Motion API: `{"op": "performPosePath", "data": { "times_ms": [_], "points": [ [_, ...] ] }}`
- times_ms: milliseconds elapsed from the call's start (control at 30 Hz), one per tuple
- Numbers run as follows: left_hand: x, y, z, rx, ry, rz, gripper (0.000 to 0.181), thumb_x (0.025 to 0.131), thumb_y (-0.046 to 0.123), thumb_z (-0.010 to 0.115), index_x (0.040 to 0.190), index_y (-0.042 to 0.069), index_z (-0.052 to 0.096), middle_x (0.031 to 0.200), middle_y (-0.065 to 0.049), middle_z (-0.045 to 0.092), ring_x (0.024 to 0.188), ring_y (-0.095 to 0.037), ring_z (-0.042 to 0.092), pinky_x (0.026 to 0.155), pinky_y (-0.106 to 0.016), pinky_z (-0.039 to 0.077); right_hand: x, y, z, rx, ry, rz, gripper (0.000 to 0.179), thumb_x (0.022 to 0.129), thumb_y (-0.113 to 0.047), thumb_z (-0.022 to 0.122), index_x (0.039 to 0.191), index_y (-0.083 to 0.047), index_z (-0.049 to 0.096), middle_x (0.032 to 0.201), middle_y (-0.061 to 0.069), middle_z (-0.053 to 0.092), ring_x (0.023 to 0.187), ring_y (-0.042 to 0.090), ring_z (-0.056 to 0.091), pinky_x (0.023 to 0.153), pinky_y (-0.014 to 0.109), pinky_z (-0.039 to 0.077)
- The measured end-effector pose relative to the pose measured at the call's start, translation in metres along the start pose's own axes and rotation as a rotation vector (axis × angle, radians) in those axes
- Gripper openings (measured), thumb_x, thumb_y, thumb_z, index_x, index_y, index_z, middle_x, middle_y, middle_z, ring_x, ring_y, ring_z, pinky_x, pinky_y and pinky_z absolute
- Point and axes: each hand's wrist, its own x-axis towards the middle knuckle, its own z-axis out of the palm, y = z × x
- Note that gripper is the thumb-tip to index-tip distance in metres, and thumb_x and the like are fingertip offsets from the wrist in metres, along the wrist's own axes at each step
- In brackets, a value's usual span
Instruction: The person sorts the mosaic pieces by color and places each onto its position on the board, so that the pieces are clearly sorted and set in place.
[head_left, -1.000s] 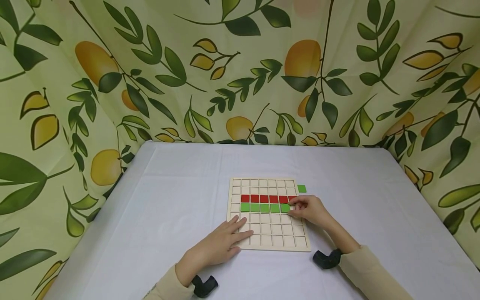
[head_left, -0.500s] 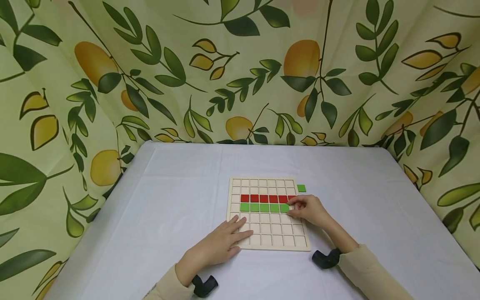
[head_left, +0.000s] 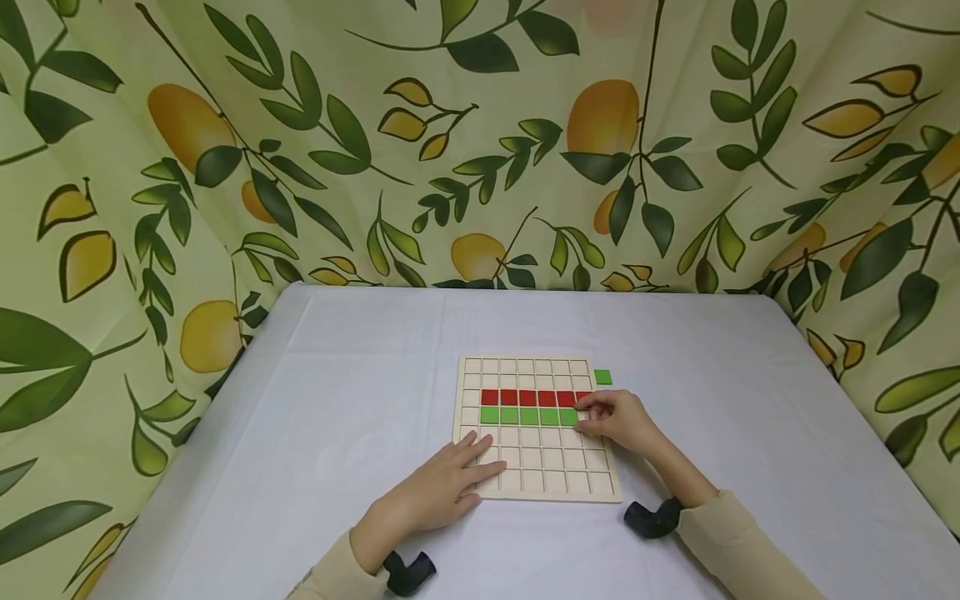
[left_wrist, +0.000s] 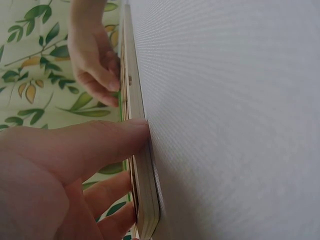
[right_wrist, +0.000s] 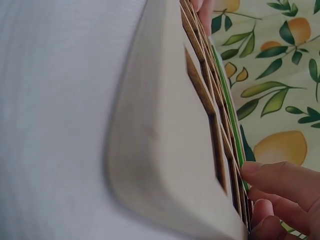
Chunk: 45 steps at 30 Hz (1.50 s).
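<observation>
A pale wooden grid board [head_left: 543, 483] lies on the white table. It bears a row of several red square tiles [head_left: 528, 398], and just below that a row of several green tiles [head_left: 528, 416]. My right hand [head_left: 621, 421] is at the right end of the green row, thumb and forefinger at the edge of the last green tile [head_left: 567, 417], which lies level with its neighbours. My left hand [head_left: 438, 487] rests with spread fingers on the board's lower left corner; in the left wrist view its thumb [left_wrist: 110, 145] presses along the board's side edge.
A loose green tile [head_left: 603, 377] lies on the white tablecloth [head_left: 360, 375] beside the board's upper right corner. Black wrist bands [head_left: 654, 517] sit near both sleeves. A leaf-and-fruit patterned curtain [head_left: 480, 167] hangs behind the table and along its sides.
The last green tile in the row, slightly askew earlier, now sits flat and square in its cell. Both hands have stayed in place.
</observation>
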Motion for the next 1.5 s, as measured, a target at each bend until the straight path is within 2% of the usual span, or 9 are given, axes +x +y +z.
{"op": "performPosePath", "data": {
  "times_ms": [500, 833, 1033, 1333, 1500],
  "points": [
    [-0.001, 0.000, -0.001, -0.005, -0.001, 0.004, 0.050, 0.096, 0.019, 0.057, 0.144, 0.027, 0.046, 0.159, -0.009, 0.032, 0.150, -0.031, 0.025, 0.120, -0.051, 0.030, -0.001, 0.004, -0.012, 0.057, 0.010, 0.046, 0.029, 0.079, -0.013, 0.077, 0.102, 0.004, 0.071, 0.070, 0.000, 0.053, 0.059, 0.002, 0.044, 0.050, 0.016, 0.040],
    [0.000, 0.000, 0.001, 0.017, -0.005, 0.000, 0.050, 0.096, 0.021, 0.057, 0.144, 0.026, 0.046, 0.159, -0.008, 0.032, 0.150, -0.030, 0.025, 0.120, -0.051, 0.030, 0.004, 0.011, -0.026, 0.157, -0.011, 0.095, 0.033, 0.081, -0.012, 0.075, 0.106, 0.009, 0.067, 0.067, -0.004, 0.053, 0.052, 0.002, 0.042, 0.045, 0.017, 0.037],
    [0.000, 0.000, 0.000, 0.010, -0.006, -0.002, 0.049, 0.096, 0.021, 0.056, 0.144, 0.026, 0.046, 0.160, -0.008, 0.031, 0.151, -0.030, 0.025, 0.120, -0.052, 0.030, 0.007, 0.016, -0.033, 0.138, 0.005, 0.100, 0.032, 0.083, -0.012, 0.073, 0.106, 0.010, 0.067, 0.068, -0.005, 0.053, 0.052, 0.001, 0.042, 0.046, 0.018, 0.038],
    [-0.001, 0.000, 0.000, 0.013, -0.003, 0.003, 0.049, 0.096, 0.021, 0.056, 0.144, 0.027, 0.046, 0.159, -0.008, 0.032, 0.150, -0.030, 0.025, 0.120, -0.051, 0.030, 0.016, 0.025, -0.040, 0.096, 0.047, 0.189, 0.035, 0.084, -0.016, 0.073, 0.110, 0.006, 0.066, 0.064, -0.011, 0.052, 0.053, 0.003, 0.043, 0.047, 0.019, 0.038],
    [0.000, 0.000, 0.001, 0.015, 0.001, 0.006, 0.049, 0.096, 0.020, 0.056, 0.144, 0.027, 0.046, 0.159, -0.009, 0.032, 0.150, -0.031, 0.026, 0.120, -0.051, 0.031, 0.019, 0.029, -0.044, 0.094, 0.046, 0.210, 0.036, 0.084, -0.018, 0.073, 0.111, 0.006, 0.066, 0.064, -0.011, 0.052, 0.053, 0.003, 0.043, 0.047, 0.019, 0.038]
  ]
}}
